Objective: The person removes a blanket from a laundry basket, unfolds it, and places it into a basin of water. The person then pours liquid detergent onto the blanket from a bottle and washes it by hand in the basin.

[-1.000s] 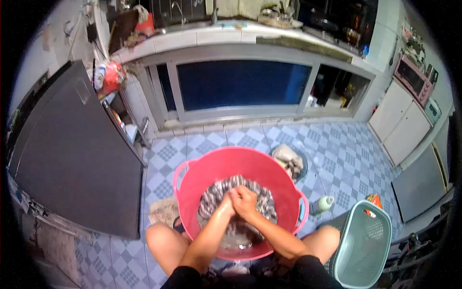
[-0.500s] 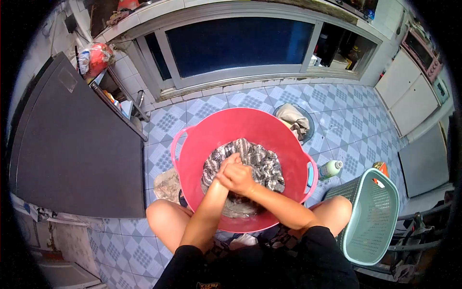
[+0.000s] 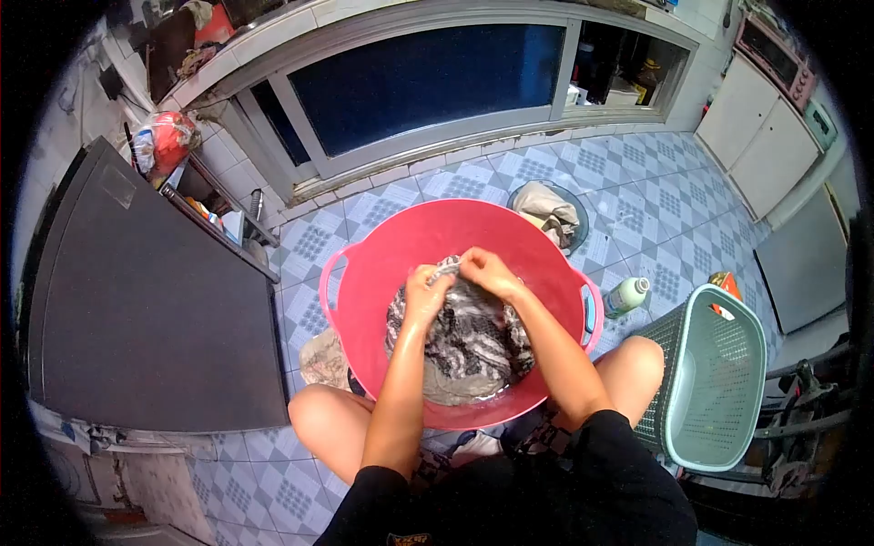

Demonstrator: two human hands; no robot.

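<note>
Blue-tiled floor (image 3: 364,214) surrounds a pink tub (image 3: 473,223), where patterned fabric (image 3: 469,337) is pinched between left hand (image 3: 428,293) and right hand (image 3: 489,271) (a bottle (image 3: 626,297) stands beyond, rightward).

Shirt emblem (image 3: 407,539) cut off at bottom edge, patterned cloth (image 3: 469,338) partly blurred

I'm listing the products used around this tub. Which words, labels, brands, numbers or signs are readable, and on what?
None reads clearly.
Pale green bottle: label too small and blurred.
Black shirt: emblem at the picture's edge, unreadable.
Orange packet: any print too small.
</note>
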